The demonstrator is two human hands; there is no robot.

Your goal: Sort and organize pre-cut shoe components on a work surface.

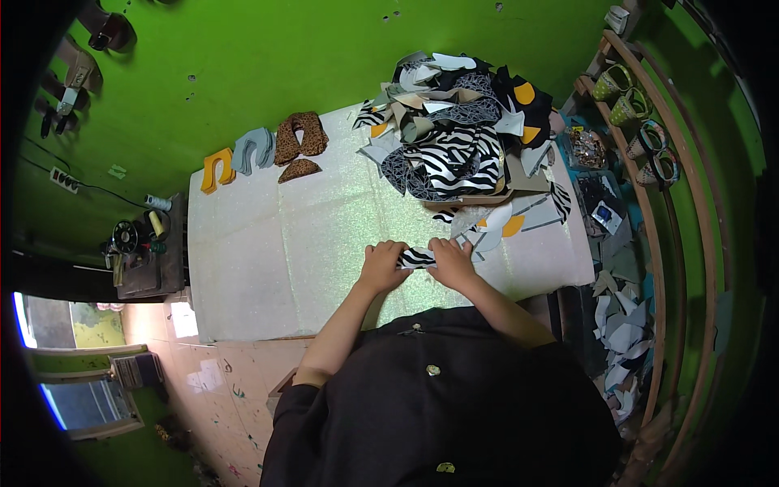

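My left hand (385, 265) and my right hand (451, 262) are closed on the two ends of a zebra-striped piece of material (417, 258). They hold it stretched between them just over the near part of a pale, shimmering table (260, 260). The fingers partly cover its ends, so its full shape is hidden. Just beyond my right hand lie flat cut pieces, among them a yellow one (513, 226) and a striped one (560, 201). Farther back rises a heap of scraps, with zebra-striped material (462, 158) on its near side, over a cardboard box (519, 176).
At the table's far left lie stacks of cut pieces: yellow (217, 169), grey-blue (255, 150) and leopard-spotted (300, 140). A sewing machine (124, 237) stands left of the table. To the right, a wooden rack (649, 211) holds several shoes, with scraps (625, 333) heaped below.
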